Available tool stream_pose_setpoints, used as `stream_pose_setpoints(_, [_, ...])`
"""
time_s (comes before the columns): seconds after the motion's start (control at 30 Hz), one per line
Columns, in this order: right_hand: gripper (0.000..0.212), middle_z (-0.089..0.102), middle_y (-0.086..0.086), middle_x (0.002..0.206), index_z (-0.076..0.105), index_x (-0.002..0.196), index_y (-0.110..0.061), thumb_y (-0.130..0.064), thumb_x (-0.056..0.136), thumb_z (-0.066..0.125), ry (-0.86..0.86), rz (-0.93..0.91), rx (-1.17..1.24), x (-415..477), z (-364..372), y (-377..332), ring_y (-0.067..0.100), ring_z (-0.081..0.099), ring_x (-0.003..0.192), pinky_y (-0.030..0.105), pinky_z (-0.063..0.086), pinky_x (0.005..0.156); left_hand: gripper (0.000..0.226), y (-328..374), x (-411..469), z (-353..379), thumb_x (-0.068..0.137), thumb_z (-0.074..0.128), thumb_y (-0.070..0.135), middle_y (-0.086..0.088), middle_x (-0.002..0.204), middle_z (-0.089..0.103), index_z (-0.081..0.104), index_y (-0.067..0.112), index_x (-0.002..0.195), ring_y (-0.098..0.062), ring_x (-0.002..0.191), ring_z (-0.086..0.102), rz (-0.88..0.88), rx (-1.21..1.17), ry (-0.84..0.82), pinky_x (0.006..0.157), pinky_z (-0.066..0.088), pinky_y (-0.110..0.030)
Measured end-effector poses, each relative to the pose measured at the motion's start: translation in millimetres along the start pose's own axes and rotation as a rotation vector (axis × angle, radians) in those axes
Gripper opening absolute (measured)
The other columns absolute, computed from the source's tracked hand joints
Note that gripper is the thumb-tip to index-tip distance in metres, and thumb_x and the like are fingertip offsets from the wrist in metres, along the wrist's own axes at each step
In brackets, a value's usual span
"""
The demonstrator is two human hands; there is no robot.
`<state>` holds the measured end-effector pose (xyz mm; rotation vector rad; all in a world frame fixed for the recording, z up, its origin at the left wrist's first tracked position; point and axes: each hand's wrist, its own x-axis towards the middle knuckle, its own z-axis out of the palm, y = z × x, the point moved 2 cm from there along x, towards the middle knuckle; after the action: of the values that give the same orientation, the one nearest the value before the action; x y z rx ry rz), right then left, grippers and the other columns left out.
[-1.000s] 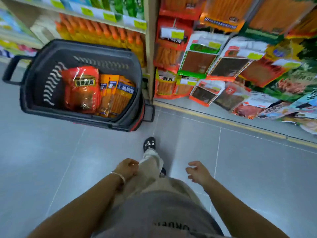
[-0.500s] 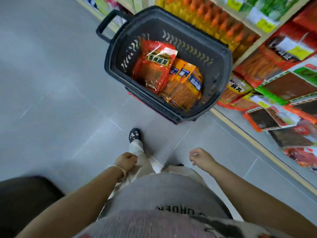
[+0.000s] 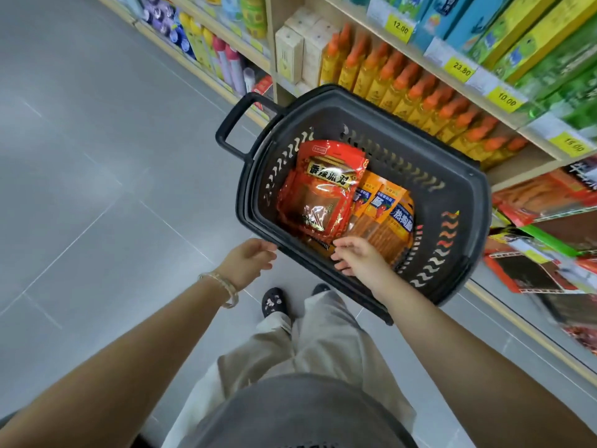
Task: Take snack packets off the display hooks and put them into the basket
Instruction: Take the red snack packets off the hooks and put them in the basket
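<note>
A dark basket (image 3: 371,121) stands on the grey floor beside shelves at right, with a red snack packet (image 3: 323,189) and orange packets (image 3: 384,218) lying inside. The right hand (image 3: 358,257) hovers over its near rim, fingers spread and empty. The left hand (image 3: 248,260) is just left of that rim, fingers loosely curled, holding nothing.

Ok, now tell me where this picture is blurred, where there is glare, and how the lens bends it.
Head view: motion blur smears the hanging packets at the right edge, while the basket and the red packet in it are sharp. Head view: glare streaks that packet's clear front. Head view: the wide lens swells the forearms toward the bottom corners, and the light is soft and even.
</note>
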<state>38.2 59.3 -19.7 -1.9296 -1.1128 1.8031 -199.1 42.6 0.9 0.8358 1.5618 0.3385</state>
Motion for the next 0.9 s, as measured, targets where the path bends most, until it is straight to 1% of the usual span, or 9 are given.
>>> stream_pose_setpoints(0.13, [0.010,0.065,-0.001,0.095,0.057,0.103,-0.025,-0.022,0.096,0.052,0.091,0.094,0.069,57,-16,-11,0.011,0.062,0.080,0.022,0.047,0.067,0.014,34,36,2,0.096,0.051,0.015,0.001,0.104,0.064,0.059,0.018,0.107,-0.014,0.094,0.063,0.044,-0.049,-0.035,0.079,0.048,-0.024])
stream_pose_setpoints(0.2, [0.017,0.063,-0.001,0.095,0.055,0.112,-0.018,-0.023,0.095,0.052,0.125,0.150,0.053,87,-23,-6,0.012,0.061,0.079,0.023,0.047,0.068,0.013,44,59,4,0.096,0.049,0.015,0.000,0.105,0.064,0.058,0.021,0.105,-0.014,0.094,0.063,0.029,-0.074,-0.030,0.084,0.049,-0.028])
stream_pose_setpoints(0.33, [0.027,0.061,0.007,0.112,0.053,0.115,-0.012,-0.028,0.093,0.057,0.184,0.255,-0.026,149,-37,8,0.019,0.062,0.082,0.037,0.054,0.079,0.012,51,108,8,0.095,0.052,0.019,0.005,0.106,0.065,0.059,0.027,0.101,-0.013,0.099,0.063,-0.037,-0.137,0.042,0.093,0.047,-0.030])
stream_pose_setpoints(0.4, [0.034,0.059,0.007,0.109,0.054,0.117,-0.010,-0.032,0.092,0.058,0.215,0.303,-0.109,177,-40,13,0.019,0.061,0.079,0.031,0.050,0.067,0.011,53,130,10,0.094,0.054,0.023,0.006,0.107,0.064,0.061,0.030,0.099,-0.013,0.104,0.060,-0.030,-0.125,0.084,0.095,0.044,-0.030])
stream_pose_setpoints(0.47, [0.042,0.060,0.008,0.101,0.055,0.119,-0.006,-0.038,0.091,0.058,0.229,0.324,-0.163,202,-39,19,0.020,0.059,0.080,0.024,0.040,0.062,0.010,52,148,11,0.094,0.055,0.026,0.007,0.109,0.064,0.061,0.033,0.096,-0.011,0.104,0.058,-0.033,-0.106,0.109,0.095,0.044,-0.029])
stream_pose_setpoints(0.6, [0.045,0.061,0.001,0.082,0.056,0.098,-0.015,-0.056,0.082,0.062,0.277,0.378,-0.128,234,-30,28,0.016,0.058,0.067,0.024,0.035,0.052,0.011,46,174,13,0.093,0.055,0.025,0.009,0.107,0.064,0.063,0.030,0.100,-0.008,0.102,0.058,-0.086,-0.129,0.148,0.094,0.045,-0.029])
stream_pose_setpoints(0.73, [0.029,0.055,-0.002,0.072,0.048,0.075,-0.020,-0.040,0.086,0.065,0.406,0.333,-0.114,243,-25,32,0.016,0.053,0.061,0.024,0.036,0.050,0.013,41,181,18,0.093,0.055,0.020,0.008,0.105,0.064,0.063,0.025,0.102,-0.009,0.101,0.059,-0.100,-0.133,0.139,0.097,0.045,-0.032])
stream_pose_setpoints(0.83, [0.022,0.054,0.002,0.074,0.047,0.075,-0.016,-0.022,0.091,0.060,0.482,0.333,-0.015,229,-26,42,0.022,0.053,0.068,0.028,0.044,0.057,0.012,40,182,19,0.093,0.054,0.021,0.006,0.108,0.065,0.062,0.030,0.097,-0.013,0.104,0.060,-0.127,-0.110,0.108,0.097,0.045,-0.034])
stream_pose_setpoints(0.9, [0.018,0.061,0.008,0.084,0.048,0.077,-0.019,-0.020,0.090,0.060,0.520,0.361,0.072,213,-31,49,0.021,0.056,0.069,0.028,0.044,0.058,0.012,40,182,19,0.093,0.054,0.022,0.005,0.109,0.065,0.062,0.029,0.099,-0.013,0.104,0.060,-0.151,-0.098,0.086,0.098,0.045,-0.035])
